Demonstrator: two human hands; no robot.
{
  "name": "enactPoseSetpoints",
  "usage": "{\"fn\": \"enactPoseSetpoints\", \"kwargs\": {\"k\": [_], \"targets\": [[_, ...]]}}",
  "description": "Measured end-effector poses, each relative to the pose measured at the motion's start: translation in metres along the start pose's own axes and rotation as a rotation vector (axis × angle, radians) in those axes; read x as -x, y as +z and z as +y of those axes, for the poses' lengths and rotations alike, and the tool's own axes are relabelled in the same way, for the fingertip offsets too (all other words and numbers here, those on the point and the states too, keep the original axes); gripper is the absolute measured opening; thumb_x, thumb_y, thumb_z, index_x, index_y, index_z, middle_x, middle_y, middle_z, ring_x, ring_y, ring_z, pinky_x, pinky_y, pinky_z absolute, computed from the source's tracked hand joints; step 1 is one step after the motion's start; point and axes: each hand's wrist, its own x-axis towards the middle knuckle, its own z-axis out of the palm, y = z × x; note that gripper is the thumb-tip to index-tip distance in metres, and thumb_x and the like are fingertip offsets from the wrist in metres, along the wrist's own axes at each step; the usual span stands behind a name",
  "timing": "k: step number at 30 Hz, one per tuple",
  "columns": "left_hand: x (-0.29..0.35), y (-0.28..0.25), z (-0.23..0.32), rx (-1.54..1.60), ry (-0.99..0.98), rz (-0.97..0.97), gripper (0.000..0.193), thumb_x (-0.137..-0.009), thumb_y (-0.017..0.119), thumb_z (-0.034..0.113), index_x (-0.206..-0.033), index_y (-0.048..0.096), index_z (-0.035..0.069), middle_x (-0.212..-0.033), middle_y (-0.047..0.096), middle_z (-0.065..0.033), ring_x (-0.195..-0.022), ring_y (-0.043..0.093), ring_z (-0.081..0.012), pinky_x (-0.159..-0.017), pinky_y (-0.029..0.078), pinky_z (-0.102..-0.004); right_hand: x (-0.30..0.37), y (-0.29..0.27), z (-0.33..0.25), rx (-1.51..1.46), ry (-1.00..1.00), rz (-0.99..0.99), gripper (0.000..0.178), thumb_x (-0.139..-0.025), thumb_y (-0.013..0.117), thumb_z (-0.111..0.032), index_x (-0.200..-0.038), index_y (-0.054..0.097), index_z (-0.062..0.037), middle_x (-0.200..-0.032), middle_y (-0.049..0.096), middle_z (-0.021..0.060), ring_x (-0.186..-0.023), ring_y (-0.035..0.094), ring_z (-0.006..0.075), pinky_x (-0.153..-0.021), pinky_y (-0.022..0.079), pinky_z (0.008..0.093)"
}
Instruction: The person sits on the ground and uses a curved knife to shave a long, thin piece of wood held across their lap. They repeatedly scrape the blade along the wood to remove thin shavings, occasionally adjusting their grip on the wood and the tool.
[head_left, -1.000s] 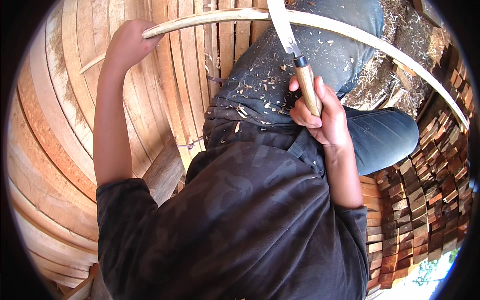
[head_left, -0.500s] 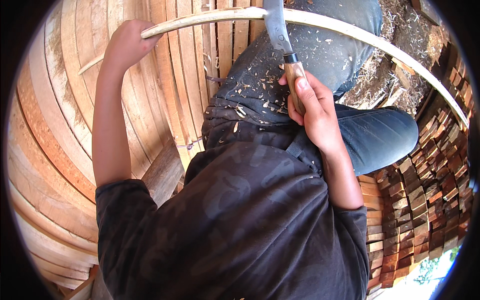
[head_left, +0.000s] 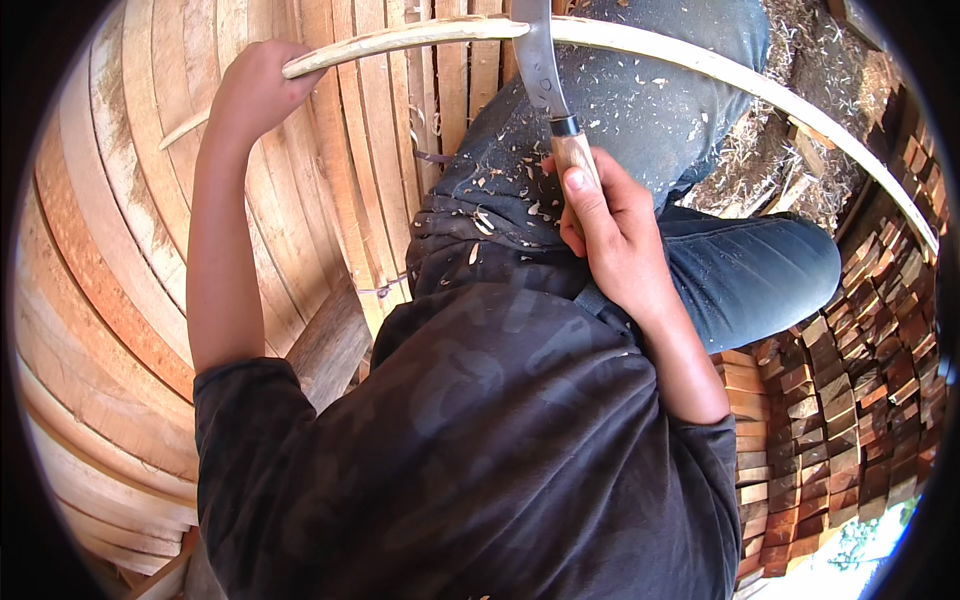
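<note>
A long, pale, peeled wooden pole point(head_left: 690, 60) runs across my lap from left to right, bowed by the wide lens. My left hand point(head_left: 262, 88) is closed around it near its left end, and a thin tip shows past my wrist. In my right hand point(head_left: 610, 215) is a large knife point(head_left: 540, 70), gripped by its wooden handle. Its broad grey blade crosses the pole over my thigh, the edge facing left against the wood. The far end of the blade goes out of view at the top.
Pale wood shavings lie on my jeans point(head_left: 630, 120). Stacked planks point(head_left: 130, 200) stand at my left. To the right are piled sawn wood ends point(head_left: 840, 390), and shavings litter the ground point(head_left: 810, 100) beyond my knee.
My right hand and the knife have moved a little to the left and toward me along the pole. My left hand keeps its hold in nearly the same place.
</note>
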Motion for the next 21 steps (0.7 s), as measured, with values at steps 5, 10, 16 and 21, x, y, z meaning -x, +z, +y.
{"fn": "enactPoseSetpoints", "kwargs": {"k": [5,10,16,21], "targets": [[-0.002,-0.003,-0.001,-0.034,-0.051,-0.053,0.027,-0.082,0.064,0.027,-0.073,0.067,0.002,-0.058,0.054,-0.015,-0.052,0.049,-0.0298,-0.053,0.04,-0.0388,-0.008,-0.019,0.006,-0.266,-0.014,-0.156,0.04,-0.101,0.041,-0.037,-0.106,0.055,0.0011,-0.053,0.039,-0.0036,-0.045,0.032,0.0034,-0.044,0.026,0.0205],[-0.001,-0.003,0.001,0.002,-0.022,-0.033,0.031,-0.083,0.065,0.03,-0.071,0.064,0.001,-0.058,0.052,-0.0163,-0.052,0.049,-0.0309,-0.053,0.04,-0.0395,-0.005,-0.031,0.021,-0.777,-0.025,-0.29,0.049,-0.102,0.033,-0.045,-0.109,0.051,-0.0002,-0.049,0.039,-0.0019,-0.04,0.029,0.005,-0.042,0.023,0.021],[-0.003,-0.003,0.002,-0.028,-0.028,-0.033,0.033,-0.083,0.065,0.031,-0.07,0.063,0.001,-0.059,0.053,-0.0165,-0.053,0.049,-0.0327,-0.054,0.04,-0.0402,-0.005,-0.002,0.003,-0.001,-0.049,0.007,0.029,-0.1,0.047,-0.026,-0.104,0.058,0.0012,-0.059,0.041,-0.0036,-0.049,0.04,0.0037,-0.045,0.033,0.022],[-0.002,-0.005,0.003,-0.019,-0.019,-0.04,0.033,-0.083,0.065,0.03,-0.069,0.062,0.0,-0.061,0.053,-0.0164,-0.055,0.049,-0.0317,-0.055,0.04,-0.0403,-0.01,-0.011,0.008,-0.207,-0.019,-0.118,0.034,-0.101,0.043,-0.03,-0.104,0.056,0.0022,-0.058,0.041,-0.0031,-0.047,0.037,0.0045,-0.044,0.029,0.0223]]}}
